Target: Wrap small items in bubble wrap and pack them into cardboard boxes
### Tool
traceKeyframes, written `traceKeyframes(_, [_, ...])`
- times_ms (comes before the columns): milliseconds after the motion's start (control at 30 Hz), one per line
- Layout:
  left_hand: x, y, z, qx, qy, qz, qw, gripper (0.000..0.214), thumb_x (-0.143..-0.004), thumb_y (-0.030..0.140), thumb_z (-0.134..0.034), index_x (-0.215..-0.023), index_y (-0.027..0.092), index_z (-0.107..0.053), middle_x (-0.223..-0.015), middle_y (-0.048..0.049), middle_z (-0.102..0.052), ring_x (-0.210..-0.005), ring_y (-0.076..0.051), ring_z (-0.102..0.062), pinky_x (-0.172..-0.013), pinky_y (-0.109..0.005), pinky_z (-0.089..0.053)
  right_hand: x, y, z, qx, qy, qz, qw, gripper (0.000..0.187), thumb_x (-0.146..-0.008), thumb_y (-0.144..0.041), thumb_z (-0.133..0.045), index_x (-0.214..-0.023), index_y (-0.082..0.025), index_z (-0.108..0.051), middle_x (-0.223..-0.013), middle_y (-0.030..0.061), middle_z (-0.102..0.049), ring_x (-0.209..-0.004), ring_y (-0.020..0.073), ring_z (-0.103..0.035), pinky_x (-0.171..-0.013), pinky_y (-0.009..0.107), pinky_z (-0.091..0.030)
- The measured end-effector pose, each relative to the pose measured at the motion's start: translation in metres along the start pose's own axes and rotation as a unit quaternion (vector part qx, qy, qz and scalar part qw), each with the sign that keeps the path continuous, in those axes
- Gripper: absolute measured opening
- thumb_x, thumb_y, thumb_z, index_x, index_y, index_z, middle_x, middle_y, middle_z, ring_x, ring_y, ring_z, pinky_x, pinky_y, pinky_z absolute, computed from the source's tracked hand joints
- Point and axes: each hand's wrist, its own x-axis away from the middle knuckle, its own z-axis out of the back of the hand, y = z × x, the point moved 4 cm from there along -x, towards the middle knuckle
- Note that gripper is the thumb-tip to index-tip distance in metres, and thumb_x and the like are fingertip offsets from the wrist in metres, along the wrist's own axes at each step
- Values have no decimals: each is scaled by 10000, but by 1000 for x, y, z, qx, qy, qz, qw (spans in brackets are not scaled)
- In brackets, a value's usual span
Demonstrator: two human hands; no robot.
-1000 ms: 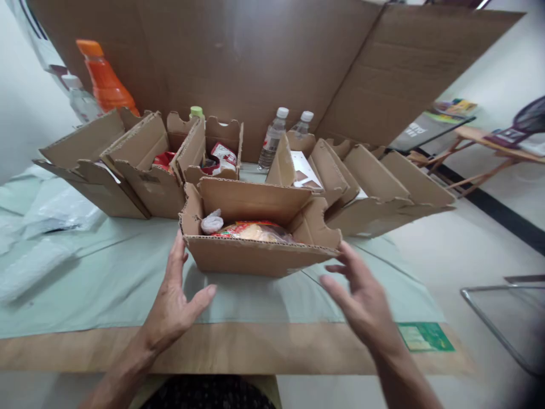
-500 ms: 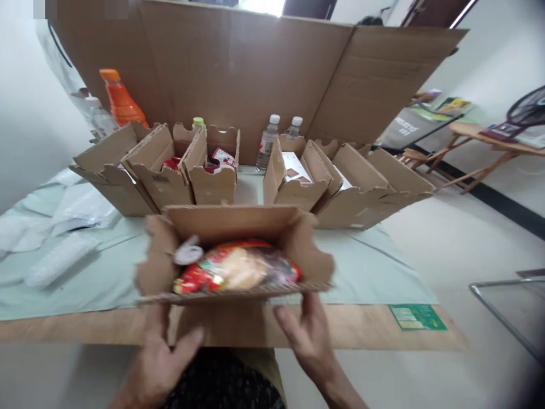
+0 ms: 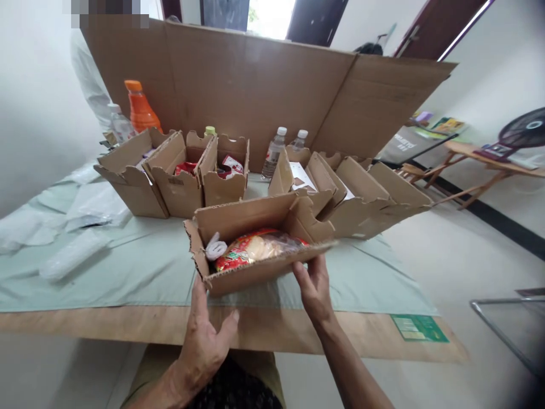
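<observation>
An open, narrow cardboard box is between my hands near the table's front edge, turned at a slant with its right end farther from me. Inside it lie a shiny red food packet and a small white rolled item. My left hand holds the near left corner, fingers along the end and thumb standing away from the front wall. At the right end, my right hand grips the box, its thumb on the front wall and some fingertips hidden.
Similar cardboard boxes stand behind in a left group and a right group. Water bottles and an orange bottle stand before a tall cardboard panel. Plastic bags lie left on the green cloth.
Both hands have carried the box forward and to the right, turning it from square-on to a slant. The camera view has also shifted slightly.
</observation>
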Motion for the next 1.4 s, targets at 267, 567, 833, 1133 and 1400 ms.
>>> traceKeyframes(267, [1,6,2,-9,3,-22,1000,913,-973,256,-631,-1694,356,-81,-1763,-137,-184,-1611,-400,-263,-1286,-680,-264,-55,10,-46,6,-18,30,999,818,-986,-651,-510,-1616,-177,-293,-1648,198,-413,-1521,322,-412,-1276,560,-311])
traceKeyframes(567, [4,24,-16,-10,-13,4,1000,912,-972,219,-606,-1695,374,-73,-1792,-102,-65,-1633,-408,-201,-1292,-702,-221,-80,9,-62,53,-26,73,996,820,-1057,-662,-322,-1676,-133,-226,-1742,184,-274,-1608,271,-293,-1328,512,-226])
traceKeyframes(833, [21,32,-35,7,-24,27,999,924,-959,220,-604,-1706,326,-70,-1798,-87,-70,-1640,-397,-178,-1312,-655,-220,-72,17,-59,94,21,80,992,734,-1063,-683,-276,-1600,-213,-445,-1643,137,-474,-1546,275,-409,-1293,554,-306])
traceKeyframes(1133, [-4,43,-88,11,-105,-54,993,993,-904,132,-601,-1694,376,-50,-1804,-53,51,-1659,-393,-21,-1292,-698,-222,-70,43,-52,-89,50,-34,994,674,-1023,-702,-375,-1322,-185,-689,-1404,134,-696,-1326,274,-625,-1178,469,-449])
traceKeyframes(1400, [-92,47,-129,40,-128,-48,990,1016,-769,149,-647,-1669,238,-183,-1795,-145,-6,-1659,-394,-17,-1297,-664,-229,-75,64,-46,-123,112,-84,982,579,-975,-676,-434,-1099,-193,-729,-1189,118,-767,-1131,254,-685,-1050,429,-505])
